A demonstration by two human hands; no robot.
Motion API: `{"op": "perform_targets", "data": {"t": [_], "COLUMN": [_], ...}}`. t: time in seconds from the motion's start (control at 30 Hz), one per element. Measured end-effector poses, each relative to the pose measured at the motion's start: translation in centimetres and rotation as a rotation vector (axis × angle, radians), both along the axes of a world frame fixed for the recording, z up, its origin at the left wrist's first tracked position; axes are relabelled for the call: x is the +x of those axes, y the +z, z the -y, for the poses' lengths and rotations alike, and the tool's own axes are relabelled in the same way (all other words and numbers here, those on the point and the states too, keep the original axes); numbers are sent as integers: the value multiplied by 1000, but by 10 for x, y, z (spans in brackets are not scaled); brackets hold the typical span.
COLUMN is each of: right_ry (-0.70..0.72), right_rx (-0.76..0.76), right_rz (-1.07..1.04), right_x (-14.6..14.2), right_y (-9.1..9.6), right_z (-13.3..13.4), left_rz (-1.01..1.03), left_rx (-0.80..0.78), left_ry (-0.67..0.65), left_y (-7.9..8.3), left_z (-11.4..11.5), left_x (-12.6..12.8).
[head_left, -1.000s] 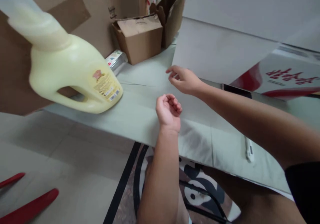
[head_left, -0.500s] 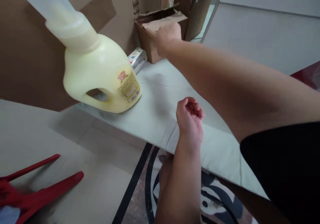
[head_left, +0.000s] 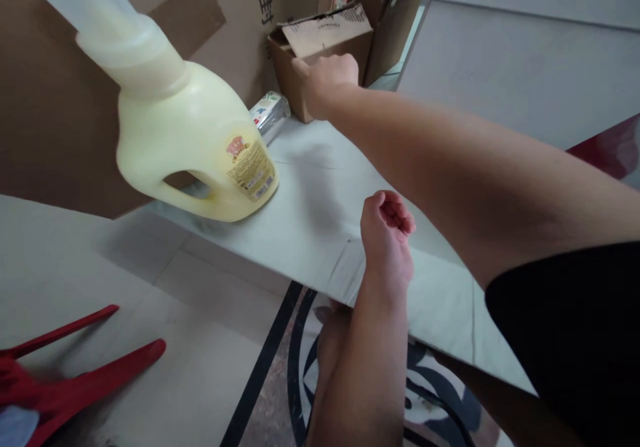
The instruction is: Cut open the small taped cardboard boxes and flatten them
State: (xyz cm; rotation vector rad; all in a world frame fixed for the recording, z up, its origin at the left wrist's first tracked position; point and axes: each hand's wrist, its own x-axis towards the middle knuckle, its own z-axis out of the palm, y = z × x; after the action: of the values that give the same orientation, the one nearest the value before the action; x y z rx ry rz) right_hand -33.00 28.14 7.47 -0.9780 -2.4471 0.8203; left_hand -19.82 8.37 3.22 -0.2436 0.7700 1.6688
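My right hand (head_left: 330, 82) reaches out to the small brown cardboard box (head_left: 284, 67), knuckles up, in front of its near side. Its fingers are curled; their tips are hidden, so whether they grip anything cannot be seen. A lighter printed flap (head_left: 333, 28) slants at the top of the box. Lower down, my left hand (head_left: 387, 224) is curled above the pale surface (head_left: 305, 197), palm side showing and nothing visible in it. Left of both hands stands a large pale-yellow jug (head_left: 185, 140) with a handle hole, a label and a translucent cap.
A clear-wrapped packet (head_left: 270, 112) lies between jug and box. Behind them rises a big cardboard carton (head_left: 60, 120). Another open carton (head_left: 400, 24) stands behind the small box. Red legs of some object (head_left: 100, 380) show at lower left, on the tiled floor (head_left: 195, 340).
The box's flap now slants up with its print showing; before, it lay flatter. My right hand sits slightly lower against the box. My left hand has shifted a little right, still curled.
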Motion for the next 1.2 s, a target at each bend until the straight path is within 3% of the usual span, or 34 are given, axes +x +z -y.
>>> {"op": "perform_targets", "data": {"t": [0.13,0.37,0.53,0.7,0.83,0.93,1.03,1.13,1.2], "right_ry": [-228,-312,-218,-393,-377,-321,-267,-186,-158], "right_rx": [255,424,397,228,217,236,278,349,380], "right_rz": [241,415,462,464,422,383,301,79,-85], "right_x": [26,47,32,33,53,72,102,155,204], "right_y": [2,6,7,9,9,2,-13,-30,-38], "right_z": [-4,1,13,11,10,23,49,87,118], "left_rz": [7,22,1,14,-10,-73,-250,-526,-683], "left_rx": [-19,-21,-26,-58,-30,-54,-77,-132,-186], "left_ry": [-7,-11,23,20,67,132,319,570,664], "left_y": [6,5,5,10,11,8,2,-6,-9], "left_z": [1,2,2,1,2,5,9,15,19], "left_x": [-8,-4,-5,-8,-12,-16,-22,-30,-34]}}
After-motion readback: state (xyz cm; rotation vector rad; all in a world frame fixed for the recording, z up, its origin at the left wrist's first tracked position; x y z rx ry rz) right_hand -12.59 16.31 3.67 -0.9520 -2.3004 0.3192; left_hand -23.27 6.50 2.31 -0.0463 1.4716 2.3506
